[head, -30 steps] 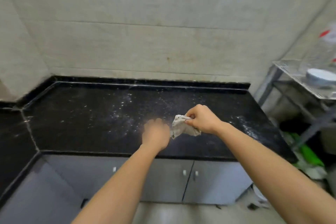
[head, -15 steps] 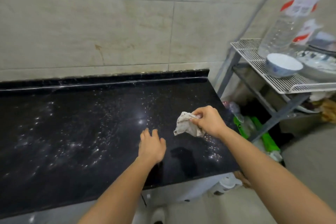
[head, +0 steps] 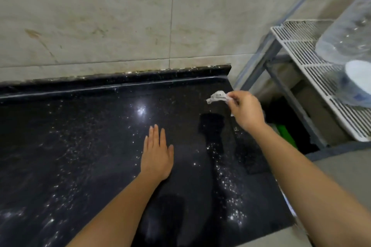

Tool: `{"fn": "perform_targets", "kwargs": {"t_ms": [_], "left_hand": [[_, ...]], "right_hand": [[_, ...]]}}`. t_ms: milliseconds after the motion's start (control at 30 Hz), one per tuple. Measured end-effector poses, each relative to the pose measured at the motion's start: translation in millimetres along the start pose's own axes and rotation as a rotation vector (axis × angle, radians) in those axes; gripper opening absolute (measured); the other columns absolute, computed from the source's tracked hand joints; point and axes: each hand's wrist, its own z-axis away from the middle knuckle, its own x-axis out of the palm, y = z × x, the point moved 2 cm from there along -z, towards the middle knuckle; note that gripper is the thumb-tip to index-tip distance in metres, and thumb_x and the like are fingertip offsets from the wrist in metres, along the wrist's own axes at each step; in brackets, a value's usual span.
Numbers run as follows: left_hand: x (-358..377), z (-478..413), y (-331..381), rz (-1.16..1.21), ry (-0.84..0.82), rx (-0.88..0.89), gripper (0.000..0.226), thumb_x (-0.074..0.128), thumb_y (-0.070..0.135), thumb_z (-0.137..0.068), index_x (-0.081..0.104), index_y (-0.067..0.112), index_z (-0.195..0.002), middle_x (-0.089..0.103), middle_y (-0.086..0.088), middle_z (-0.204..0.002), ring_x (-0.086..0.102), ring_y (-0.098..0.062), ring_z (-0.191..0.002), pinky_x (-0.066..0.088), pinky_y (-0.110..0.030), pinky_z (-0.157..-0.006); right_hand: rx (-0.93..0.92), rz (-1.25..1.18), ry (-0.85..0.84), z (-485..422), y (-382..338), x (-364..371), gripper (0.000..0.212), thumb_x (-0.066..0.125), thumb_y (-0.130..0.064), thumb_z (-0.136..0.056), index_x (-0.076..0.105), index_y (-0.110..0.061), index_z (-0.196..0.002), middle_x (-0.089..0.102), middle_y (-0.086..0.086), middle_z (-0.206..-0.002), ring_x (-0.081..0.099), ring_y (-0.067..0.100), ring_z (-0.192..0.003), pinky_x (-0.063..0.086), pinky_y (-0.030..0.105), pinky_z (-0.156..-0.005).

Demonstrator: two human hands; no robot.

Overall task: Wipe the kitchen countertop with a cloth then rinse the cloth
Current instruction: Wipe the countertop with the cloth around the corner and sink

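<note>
Pale stone-look tiles cover the wall (head: 100, 16) behind the bench (head: 80, 146), a black slab that is glossy, flecked with white specks and glinting under a bright spot of reflected light. A low lip (head: 140, 78) of the same dark stone runs along the bench's back edge where it meets the wall. The slab runs on past the left side of the view; at its right end it stops in a straight cut edge, and its front edge shows at the lower right corner. Just beyond that right end a narrow shadowed gap holds something green (head: 285, 132), too dim to name. Past the gap stands a rack (head: 301, 50) with grey metal legs and a white wire shelf, which carries a clear plastic bottle (head: 345, 36) and a white bowl (head: 359, 78), both blurred. The left hand (head: 156, 154) lies palm down over the middle of the bench, fingers straight and close together, holding nothing. The right hand (head: 246, 110) is over the bench's back right corner, its grip closed, fingers curled and pinching a small, crumpled, off-white cloth (head: 217, 96). The cloth juts out from the fingertips toward the bench's middle; whether it touches the stone cannot be told.
</note>
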Motion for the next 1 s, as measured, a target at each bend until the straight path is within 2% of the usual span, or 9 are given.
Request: {"fn": "perform_targets", "kwargs": {"t_ms": [100, 167, 267, 300, 367, 433, 633, 767, 1000], "left_hand": [[12, -6, -3, -0.036, -0.029, -0.007, 0.07, -0.016, 0.05, -0.088, -0.022, 0.006, -0.142, -0.029, -0.011, -0.15, -0.03, -0.019, -0.136, -0.014, -0.034, -0.114], [20, -7, -6, -0.047, -0.058, -0.018, 0.073, -0.02, 0.051, -0.084, -0.025, 0.006, -0.141, -0.031, -0.011, -0.15, -0.03, -0.021, -0.138, -0.014, -0.035, -0.115], [25, -8, -9, -0.034, -0.068, -0.017, 0.075, -0.018, 0.054, -0.085, -0.024, 0.007, -0.142, -0.032, -0.011, -0.151, -0.03, -0.021, -0.139, -0.014, -0.034, -0.115], [25, -8, -9, -0.024, -0.069, -0.016, 0.076, -0.018, 0.055, -0.083, -0.023, 0.008, -0.143, -0.032, -0.009, -0.151, -0.03, -0.02, -0.139, -0.015, -0.033, -0.114], [26, -7, -9, -0.004, -0.065, -0.02, 0.076, -0.015, 0.056, -0.083, -0.021, 0.01, -0.144, -0.03, -0.006, -0.152, -0.03, -0.017, -0.139, -0.016, -0.032, -0.114], [26, -8, -8, 0.019, -0.056, -0.023, 0.075, -0.011, 0.056, -0.085, -0.017, 0.01, -0.145, -0.027, -0.005, -0.153, -0.03, -0.015, -0.14, -0.017, -0.03, -0.114], [27, -10, -9, 0.047, -0.077, -0.036, 0.075, -0.008, 0.057, -0.086, -0.016, 0.012, -0.146, -0.029, -0.002, -0.153, -0.031, -0.012, -0.139, -0.019, -0.028, -0.114], [27, -9, -10, 0.02, -0.086, -0.032, 0.074, -0.007, 0.057, -0.088, -0.015, 0.011, -0.146, -0.028, -0.003, -0.153, -0.033, -0.011, -0.138, -0.024, -0.025, -0.111], [25, -11, -9, 0.007, -0.09, -0.045, 0.075, -0.014, 0.058, -0.085, -0.021, 0.012, -0.145, -0.035, -0.003, -0.15, -0.038, -0.011, -0.135, -0.026, -0.026, -0.109]], "right_hand": [[-0.065, 0.145, -0.165, 13, 27, 31, 0.019, 0.065, -0.009, -0.085, 0.073, -0.011, -0.103, 0.07, 0.01, -0.107, 0.061, 0.033, -0.103, 0.045, 0.044, -0.09], [-0.012, 0.16, -0.353, 29, 43, 49, 0.031, 0.065, -0.011, -0.08, 0.07, -0.018, -0.11, 0.063, -0.001, -0.122, 0.052, 0.023, -0.12, 0.031, 0.034, -0.098], [0.002, 0.018, -0.307, 36, 52, 63, 0.046, 0.058, -0.021, -0.079, 0.062, -0.012, -0.123, 0.055, 0.005, -0.136, 0.045, 0.025, -0.131, 0.027, 0.038, -0.111], [-0.001, -0.005, -0.292, 34, 51, 67, 0.051, 0.054, -0.022, -0.085, 0.053, -0.007, -0.134, 0.047, 0.011, -0.144, 0.038, 0.028, -0.137, 0.023, 0.042, -0.116], [0.01, 0.049, -0.365, 28, 49, 80, 0.059, 0.04, -0.025, -0.1, 0.02, -0.004, -0.151, 0.015, 0.015, -0.159, 0.007, 0.028, -0.148, 0.001, 0.035, -0.121], [0.014, 0.149, -0.431, 24, 51, 97, 0.064, 0.025, -0.036, -0.104, -0.002, -0.007, -0.153, -0.009, 0.015, -0.16, -0.014, 0.027, -0.147, -0.012, 0.033, -0.118], [-0.016, 0.317, -0.421, 11, 72, 122, 0.072, -0.002, -0.055, -0.093, -0.001, -0.017, -0.154, -0.007, 0.011, -0.161, -0.005, 0.024, -0.149, -0.005, 0.038, -0.121], [-0.01, 0.376, -0.391, -26, 85, 124, 0.061, 0.012, -0.044, -0.102, -0.002, -0.016, -0.154, -0.007, 0.012, -0.161, -0.006, 0.025, -0.149, -0.004, 0.039, -0.12], [0.15, 0.35, -0.307, -84, 74, 140, 0.06, 0.012, -0.044, -0.103, 0.0, -0.017, -0.155, -0.005, 0.014, -0.161, -0.008, 0.027, -0.148, -0.008, 0.041, -0.119]]}}
